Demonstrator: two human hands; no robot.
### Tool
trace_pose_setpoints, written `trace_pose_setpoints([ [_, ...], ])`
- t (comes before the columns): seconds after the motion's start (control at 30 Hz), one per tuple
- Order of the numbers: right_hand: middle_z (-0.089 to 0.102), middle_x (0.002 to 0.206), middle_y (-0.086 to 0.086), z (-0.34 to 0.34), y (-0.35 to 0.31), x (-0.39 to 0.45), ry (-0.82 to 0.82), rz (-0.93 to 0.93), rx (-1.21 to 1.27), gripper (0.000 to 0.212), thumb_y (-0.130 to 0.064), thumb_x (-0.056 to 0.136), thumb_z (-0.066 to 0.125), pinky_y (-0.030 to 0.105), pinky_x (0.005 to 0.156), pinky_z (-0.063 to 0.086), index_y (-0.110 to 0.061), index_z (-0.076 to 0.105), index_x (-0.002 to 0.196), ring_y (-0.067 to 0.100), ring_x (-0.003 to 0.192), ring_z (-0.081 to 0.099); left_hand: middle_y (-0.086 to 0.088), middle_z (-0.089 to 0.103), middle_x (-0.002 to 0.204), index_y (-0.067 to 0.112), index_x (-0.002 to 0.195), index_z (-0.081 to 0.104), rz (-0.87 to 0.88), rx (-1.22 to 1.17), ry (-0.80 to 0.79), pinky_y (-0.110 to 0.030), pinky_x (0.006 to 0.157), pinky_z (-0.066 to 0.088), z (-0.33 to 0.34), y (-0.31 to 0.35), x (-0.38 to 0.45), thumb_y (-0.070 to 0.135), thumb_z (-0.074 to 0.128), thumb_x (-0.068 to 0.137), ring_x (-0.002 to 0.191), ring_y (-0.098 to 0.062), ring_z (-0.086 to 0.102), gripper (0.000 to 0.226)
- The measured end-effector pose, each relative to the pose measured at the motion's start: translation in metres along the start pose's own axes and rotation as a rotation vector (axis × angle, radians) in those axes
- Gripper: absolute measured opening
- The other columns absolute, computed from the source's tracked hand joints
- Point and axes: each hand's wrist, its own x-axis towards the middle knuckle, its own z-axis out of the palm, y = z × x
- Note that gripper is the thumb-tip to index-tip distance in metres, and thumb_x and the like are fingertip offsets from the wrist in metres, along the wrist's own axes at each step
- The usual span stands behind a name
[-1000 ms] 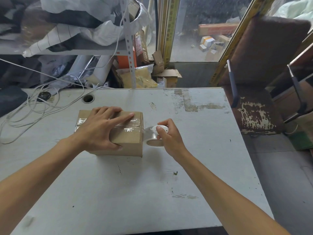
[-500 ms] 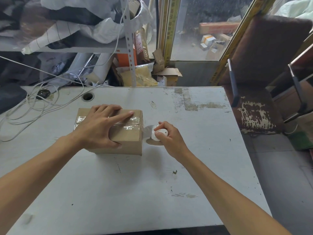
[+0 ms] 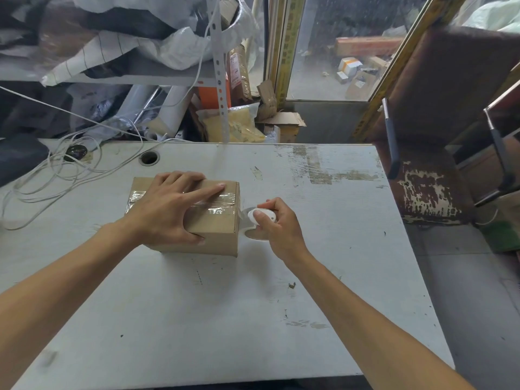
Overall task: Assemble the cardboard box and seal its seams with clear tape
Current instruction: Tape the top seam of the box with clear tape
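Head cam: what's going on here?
A person is taping a box shut on a table. The left hand lies flat on top of the box, fingers pressing down on the clear tape along the top seam. The right hand grips the tape roll just off the box's right end, with tape running from the roll to that edge. The strip is not cut yet.
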Motion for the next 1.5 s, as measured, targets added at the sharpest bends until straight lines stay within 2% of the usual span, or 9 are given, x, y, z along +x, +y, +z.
trace_pose_setpoints([
  [0.07,0.057,0.092,-0.005,-0.003,0.000,0.002,-0.044,0.015,0.033,0.013,0.000,0.089,0.065,0.044,0.070,0.062,0.005,0.057,0.098,0.002,0.074,0.067,-0.007,0.043,0.141,0.045,0.153,0.027,0.002,0.006,0.003,-0.042,0.104,0.024,0.001,-0.001,0.000,0.074,0.064,0.054,0.126,-0.024,0.034,0.109],
  [0.17,0.056,0.105,0.001,-0.009,0.006,0.003,-0.097,0.022,-0.020,0.008,0.003,0.087,0.064,0.032,0.066,0.060,0.006,0.061,0.095,-0.011,0.090,0.063,-0.007,0.044,0.140,0.044,0.152,0.029,-0.009,-0.010,0.016,-0.043,0.104,0.025,0.001,-0.002,0.001,0.074,0.063,0.054,0.126,-0.025,0.036,0.108],
  [0.3,0.059,0.116,-0.008,-0.012,0.017,-0.001,-0.094,0.016,-0.098,0.005,-0.016,0.079,0.068,0.018,0.062,0.050,-0.015,0.065,0.082,0.007,0.122,0.054,-0.007,0.044,0.140,0.045,0.151,0.030,-0.023,-0.030,0.017,-0.041,0.104,0.023,0.001,-0.004,0.002,0.075,0.061,0.053,0.126,-0.025,0.035,0.108],
  [0.77,0.061,0.121,0.004,-0.022,-0.008,0.002,-0.006,-0.044,-0.049,0.010,-0.011,0.090,0.065,0.022,0.068,0.054,-0.017,0.058,0.089,-0.005,0.098,0.063,-0.008,0.045,0.138,0.047,0.152,0.027,-0.044,-0.004,0.006,-0.044,0.102,0.027,-0.004,-0.025,-0.012,0.075,0.061,0.051,0.125,-0.027,0.038,0.109],
  [1.03,0.052,0.079,-0.001,0.028,0.031,-0.024,-0.006,-0.439,-0.879,0.020,-0.022,0.087,0.067,0.026,0.065,0.035,-0.016,0.048,0.082,0.018,0.080,0.047,-0.009,0.046,0.138,0.045,0.152,0.029,-0.078,0.027,-0.012,-0.044,0.101,0.029,-0.009,-0.042,-0.050,0.074,0.063,0.051,0.123,-0.028,0.039,0.111],
  [1.17,0.060,0.068,0.005,0.052,0.039,-0.023,0.018,-0.514,-1.032,0.022,-0.016,0.082,0.074,0.040,0.100,0.045,-0.010,0.053,0.075,0.027,0.075,0.057,-0.009,0.045,0.139,0.045,0.152,0.027,-0.062,0.042,-0.012,-0.045,0.101,0.029,-0.010,-0.051,-0.072,0.074,0.063,0.052,0.124,-0.028,0.039,0.110],
  [1.3,0.063,0.075,0.003,0.067,0.052,-0.017,-0.007,-0.510,-1.117,0.026,-0.019,0.085,0.071,0.041,0.121,0.021,-0.017,0.047,0.075,0.023,0.085,0.061,-0.008,0.044,0.139,0.044,0.153,0.026,-0.029,0.052,-0.017,-0.044,0.103,0.028,-0.010,-0.058,-0.087,0.074,0.063,0.053,0.124,-0.027,0.039,0.110],
  [1.4,0.065,0.083,0.006,0.071,0.058,-0.025,0.011,-0.456,-1.094,0.022,-0.019,0.087,0.070,0.030,0.122,0.005,-0.013,0.050,0.078,0.026,0.093,0.060,-0.007,0.043,0.140,0.045,0.153,0.026,-0.001,0.048,-0.021,-0.043,0.104,0.026,-0.011,-0.063,-0.094,0.074,0.063,0.054,0.124,-0.027,0.038,0.110],
  [1.5,0.064,0.077,0.005,0.076,0.059,-0.038,0.043,-0.408,-1.000,0.022,-0.018,0.085,0.073,0.039,0.119,0.023,-0.011,0.054,0.078,0.028,0.091,0.058,-0.007,0.043,0.141,0.045,0.153,0.026,0.020,0.037,-0.023,-0.042,0.104,0.023,-0.012,-0.070,-0.102,0.074,0.063,0.054,0.125,-0.026,0.035,0.109],
])
